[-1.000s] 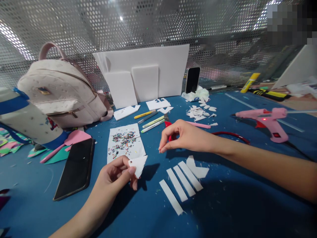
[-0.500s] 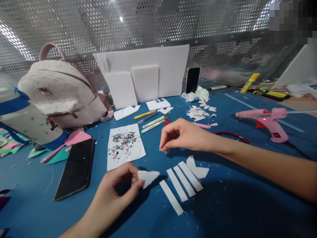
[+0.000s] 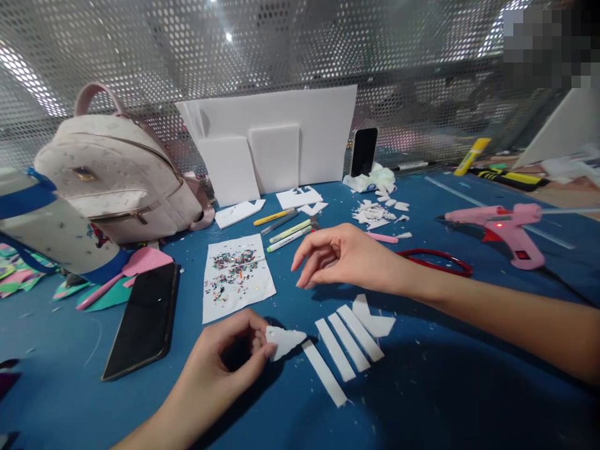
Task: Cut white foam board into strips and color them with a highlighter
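Observation:
Between the thumb and fingers of my left hand point(image 3: 234, 362) is a white, roughly triangular foam piece point(image 3: 285, 341), its tip pointing right. My right hand point(image 3: 344, 259) hovers over the blue table, fingers loosely curved and apart from the thumb, with nothing seen in them. Below it lie several white foam strips point(image 3: 335, 350) in a slanted row, beside a notched white foam piece point(image 3: 374, 317). Left of my right hand is a white sheet point(image 3: 218, 250) strewn with small coloured glitter flakes point(image 3: 237, 259).
Several markers point(image 3: 288, 239) and white scraps point(image 3: 374, 214) lie farther back. A pink glue gun point(image 3: 506, 228) with a lit red light is at right, near a red loop point(image 3: 450, 255). At left are a dark phone point(image 3: 143, 322), a bottle point(image 3: 60, 225) and a backpack point(image 3: 117, 169). White boards point(image 3: 323, 137) stand behind.
The fingers of my right hand have spread from a pinch, and the hand has shifted slightly left. My left hand has moved the triangular foam piece a little right and down.

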Action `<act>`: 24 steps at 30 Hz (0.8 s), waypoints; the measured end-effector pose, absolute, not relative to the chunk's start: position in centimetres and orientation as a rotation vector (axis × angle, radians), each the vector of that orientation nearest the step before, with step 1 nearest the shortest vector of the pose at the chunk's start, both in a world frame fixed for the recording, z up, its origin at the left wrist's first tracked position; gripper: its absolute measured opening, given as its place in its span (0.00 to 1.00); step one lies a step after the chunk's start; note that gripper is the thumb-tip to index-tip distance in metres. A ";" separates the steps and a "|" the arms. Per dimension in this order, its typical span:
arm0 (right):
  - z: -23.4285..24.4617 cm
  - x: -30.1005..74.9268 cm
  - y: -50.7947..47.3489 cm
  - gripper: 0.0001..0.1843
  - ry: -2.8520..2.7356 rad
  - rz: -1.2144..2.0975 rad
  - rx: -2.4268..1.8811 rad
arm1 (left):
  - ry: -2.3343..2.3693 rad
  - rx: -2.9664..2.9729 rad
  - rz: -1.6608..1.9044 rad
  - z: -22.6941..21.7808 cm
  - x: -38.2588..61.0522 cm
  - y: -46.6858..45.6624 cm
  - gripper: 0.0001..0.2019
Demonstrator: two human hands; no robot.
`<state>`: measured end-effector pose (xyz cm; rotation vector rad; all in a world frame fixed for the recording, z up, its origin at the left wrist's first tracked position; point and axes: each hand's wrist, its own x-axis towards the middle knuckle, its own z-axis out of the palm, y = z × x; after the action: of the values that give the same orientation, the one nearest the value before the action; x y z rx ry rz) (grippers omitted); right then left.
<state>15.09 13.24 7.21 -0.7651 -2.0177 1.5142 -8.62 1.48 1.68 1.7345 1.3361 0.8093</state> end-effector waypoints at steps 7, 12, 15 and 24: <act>7.6 15.2 13.0 0.08 -1.989 1.417 -0.841 | 1.343 1.742 0.820 2.0 -8.5 1.5 0.11; 7.3 15.2 13.4 0.05 -1.977 1.410 -0.843 | 1.344 1.739 0.806 1.9 -8.5 1.5 0.11; 7.2 15.1 13.6 0.06 -1.948 1.502 -0.840 | 1.345 1.736 0.803 1.8 -8.6 1.5 0.11; 6.9 15.3 14.1 0.10 -1.923 1.650 -0.798 | 1.342 1.721 0.806 1.9 -8.6 1.5 0.11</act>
<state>15.27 14.14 6.88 -0.7983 -1.9232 1.6497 -8.59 1.54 1.87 1.7211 1.3422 0.8057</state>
